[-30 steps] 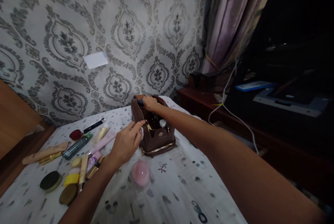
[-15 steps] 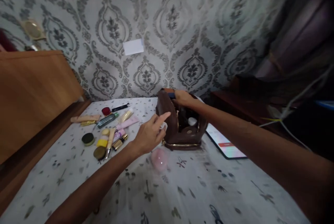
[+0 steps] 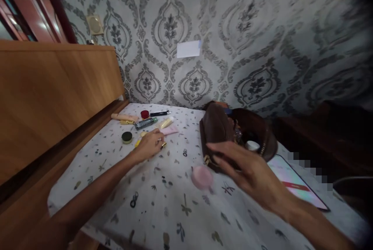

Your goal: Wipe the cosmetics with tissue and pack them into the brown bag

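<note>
Head view: a brown bag (image 3: 217, 125) stands open on the patterned cloth (image 3: 116, 203), right of centre and close to the wall, with a white lid (image 3: 252, 146) showing inside. The right hand (image 3: 250, 170) reaches across the front of the bag, its thumb and forefinger apart and pointing left, nothing visible between them; whether the fingertips touch the bag, I cannot tell. Just in front of the bag lies a pink round thing (image 3: 202, 177), blurred. On the bag's right side a phone (image 3: 303, 190) lies on the cloth, screen lit.

Well to the left, the left hand (image 3: 148, 147) is over a group of make-up items, fingers bent downward. A gold tube (image 3: 164, 145) peeks out by its fingertips and something yellow (image 3: 137, 142) shows at its near edge; the hand hides whether the fingers pinch anything. Just beyond lie a pink tube (image 3: 169, 130), a pale yellow tube (image 3: 166, 122) and a green bottle (image 3: 145, 123). Farther back are a red pot (image 3: 145, 114), a black pen (image 3: 159, 114) and a beige tube (image 3: 124, 117) beside a gold stick (image 3: 127, 122). A dark-lidded jar (image 3: 126, 137) sits left of the hand. A white card (image 3: 188, 49) is on the wallpaper (image 3: 171, 28) behind.
</note>
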Motion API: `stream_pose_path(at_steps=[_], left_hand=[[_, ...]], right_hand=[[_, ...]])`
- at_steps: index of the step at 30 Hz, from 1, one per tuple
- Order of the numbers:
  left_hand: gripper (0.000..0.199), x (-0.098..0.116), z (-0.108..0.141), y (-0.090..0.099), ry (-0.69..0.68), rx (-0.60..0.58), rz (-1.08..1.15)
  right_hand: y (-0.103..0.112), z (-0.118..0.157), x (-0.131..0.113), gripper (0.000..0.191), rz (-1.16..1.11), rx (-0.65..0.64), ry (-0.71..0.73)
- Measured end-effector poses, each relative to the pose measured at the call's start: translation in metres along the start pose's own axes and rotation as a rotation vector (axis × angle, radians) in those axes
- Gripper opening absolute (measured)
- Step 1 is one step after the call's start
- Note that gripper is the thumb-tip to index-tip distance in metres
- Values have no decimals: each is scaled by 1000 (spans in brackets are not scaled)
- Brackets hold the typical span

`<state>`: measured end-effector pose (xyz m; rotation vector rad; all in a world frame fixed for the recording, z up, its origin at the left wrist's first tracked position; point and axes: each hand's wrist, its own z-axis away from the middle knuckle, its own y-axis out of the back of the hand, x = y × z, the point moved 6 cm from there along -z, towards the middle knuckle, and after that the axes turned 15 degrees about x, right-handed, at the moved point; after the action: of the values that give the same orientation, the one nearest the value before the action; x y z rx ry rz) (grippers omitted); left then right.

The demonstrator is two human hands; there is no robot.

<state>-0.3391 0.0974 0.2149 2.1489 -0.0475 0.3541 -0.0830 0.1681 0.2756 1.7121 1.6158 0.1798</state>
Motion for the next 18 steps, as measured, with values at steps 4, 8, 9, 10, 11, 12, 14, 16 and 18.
stream_pose_path(at_steps=[4, 8, 9, 10, 11, 12, 14, 16, 18], left_hand=[[23, -62, -18, 25, 137, 53, -132], [27, -138, -43, 48, 295, 27, -301], [27, -157, -48, 52, 337, 5, -348], [28, -175, -52, 54, 368, -23, -387], [30, -190, -55, 54, 389, -57, -419], [32, -203, -57, 53, 397, -90, -443], [35, -224, -60, 47, 393, -153, -464], [35, -239, -62, 40, 375, -204, -457], [35, -250, -65, 32, 363, -241, -436]], right_hand=[[-38, 48, 9, 38, 26, -52, -33], [-67, 77, 28, 44, 45, -8, -71], [-72, 81, 31, 44, 48, 7, -80], [-77, 84, 33, 43, 54, 22, -89], [-81, 85, 34, 42, 62, 36, -97], [-84, 86, 35, 41, 72, 48, -104], [-88, 86, 37, 41, 101, 57, -116], [-92, 85, 37, 42, 128, 35, -117], [-96, 85, 37, 45, 143, 6, -109]])
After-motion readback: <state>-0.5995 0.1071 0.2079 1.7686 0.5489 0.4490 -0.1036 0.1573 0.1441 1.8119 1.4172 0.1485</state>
